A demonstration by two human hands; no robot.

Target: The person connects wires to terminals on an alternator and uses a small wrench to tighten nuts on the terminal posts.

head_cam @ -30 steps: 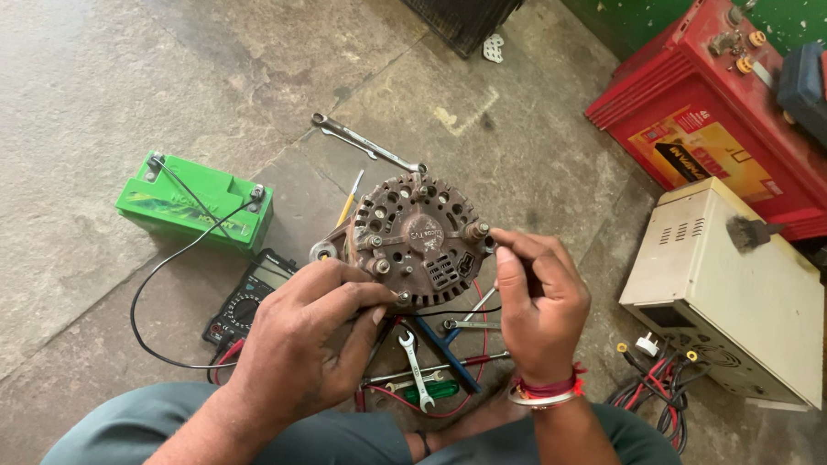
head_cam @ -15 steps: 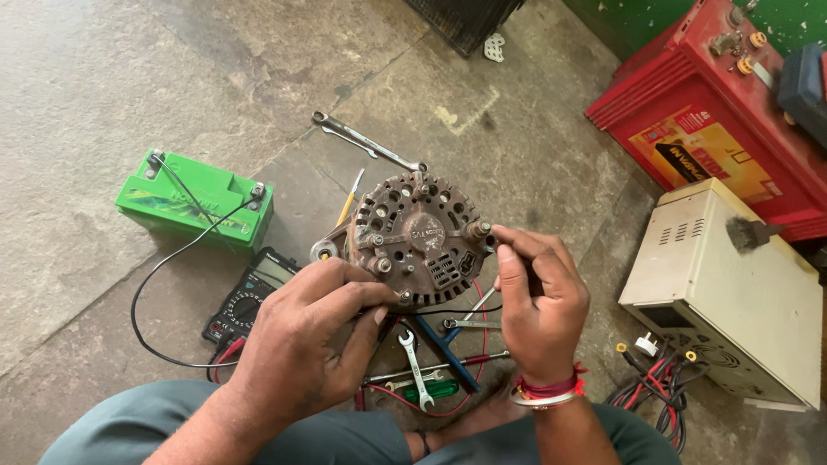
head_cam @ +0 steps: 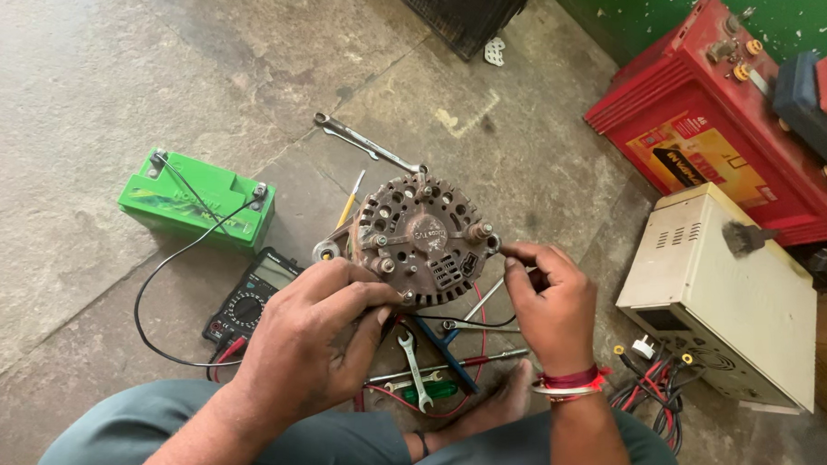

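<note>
Alternator (head_cam: 420, 237), round, rusty grey metal, ribbed casing with vent slots: held above the concrete floor (head_cam: 106, 87) between the person's knees, rear cover facing up toward the camera, so its shaft axis runs roughly away from the viewer into the floor. Left hand (head_cam: 312, 341): fingers curled and clamped on the lower left edge of the casing. Right hand (head_cam: 549, 301): thumb and fingertips pinched together at a small stud on the right rim of the casing; whether a tool sits inside the grip cannot be told.

Beneath and just beside: several steel spanners (head_cam: 416, 370), a blue-handled tool and red leads, lying on the floor. Long steel spanner (head_cam: 366, 144): on the floor beyond the alternator, pointing diagonally. Black multimeter (head_cam: 251, 302): left of the left hand. Green rectangular battery (head_cam: 197, 199) with black wire: further left. Cream metal box (head_cam: 718, 295) with vents: right. Red large battery (head_cam: 712, 121): far right, near the green wall.
</note>
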